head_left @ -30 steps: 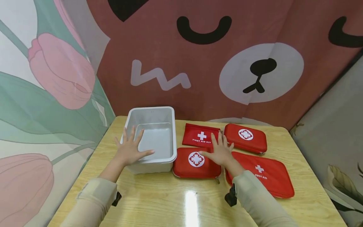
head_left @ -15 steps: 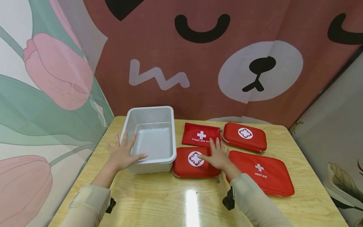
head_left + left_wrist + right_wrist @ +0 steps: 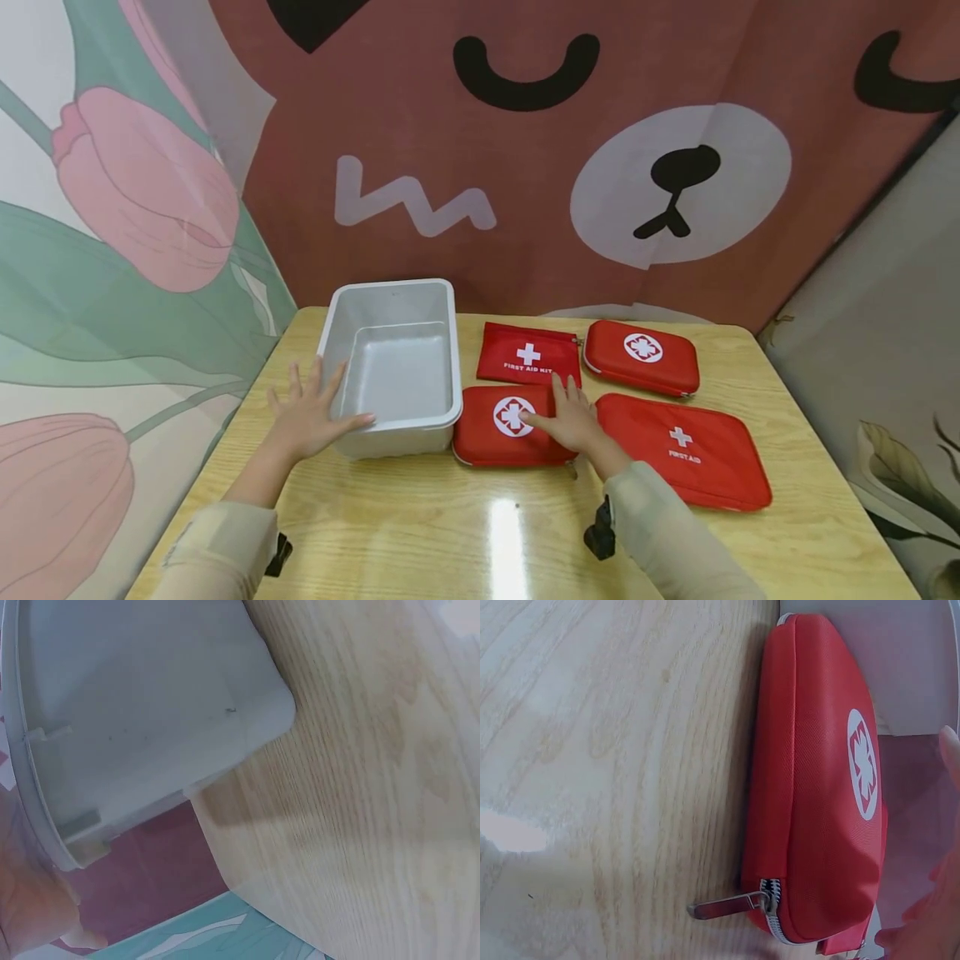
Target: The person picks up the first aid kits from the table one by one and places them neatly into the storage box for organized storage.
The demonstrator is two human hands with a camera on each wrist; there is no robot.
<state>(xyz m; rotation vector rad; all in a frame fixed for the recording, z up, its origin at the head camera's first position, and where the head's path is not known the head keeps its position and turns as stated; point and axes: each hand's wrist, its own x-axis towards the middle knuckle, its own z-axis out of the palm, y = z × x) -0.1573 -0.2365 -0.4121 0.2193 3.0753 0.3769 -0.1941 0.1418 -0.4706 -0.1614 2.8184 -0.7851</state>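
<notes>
Left hand: the left hand (image 3: 303, 425) has its fingers spread at the near left corner of the grey bin (image 3: 401, 443) and grips nothing; whether it touches the rim, one cannot tell.
Right hand: the right hand (image 3: 573, 425), well apart from the left, hangs with fingers spread above the right end of the near red case (image 3: 483, 446), holding nothing.
Near red case: on the worktop (image 3: 420, 517) between the hands, partly beneath the right one and just beside the bin; its long axis runs left to right, cross upward, zip pull (image 3: 724, 906) at the near right corner.
Grey bin: right of the left hand, mouth up, long axis pointing away from the person.
Other red kits: the flat pouch (image 3: 527, 354) and far red case (image 3: 642, 348) beyond the right hand, the large red case (image 3: 697, 467) to its right.
Step in hand: probably a reach, before any grip.
Next move: lifting the near red case would call for curling the right fingers round its edges.
</notes>
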